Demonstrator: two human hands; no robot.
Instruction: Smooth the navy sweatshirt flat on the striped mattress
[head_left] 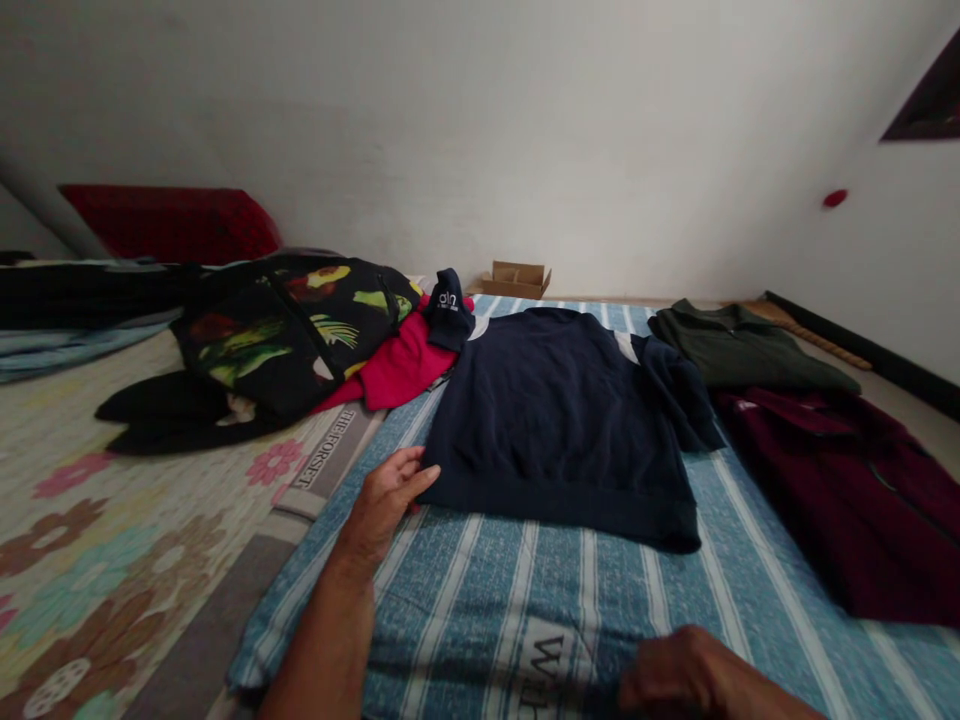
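A navy sweatshirt [555, 410] with white shoulder patches lies spread on a blue striped bedsheet [495, 580], its hem towards me. One sleeve, with white lettering, points away at the upper left; the other is bent down along the right side. My left hand [390, 495] pinches the lower left corner of the hem, thumb on top and fingers at the edge. Low in the view, my right hand [675, 675] hovers near the sheet, apart from the sweatshirt. It looks curled, but motion blur hides its fingers.
Folded dark green [750, 345] and maroon [847, 480] garments lie at the right. To the left, a black fruit-print garment [300, 320] and a red cloth [405, 365] are heaped on a floral mat [180, 540]. A cardboard box [517, 280] stands by the wall.
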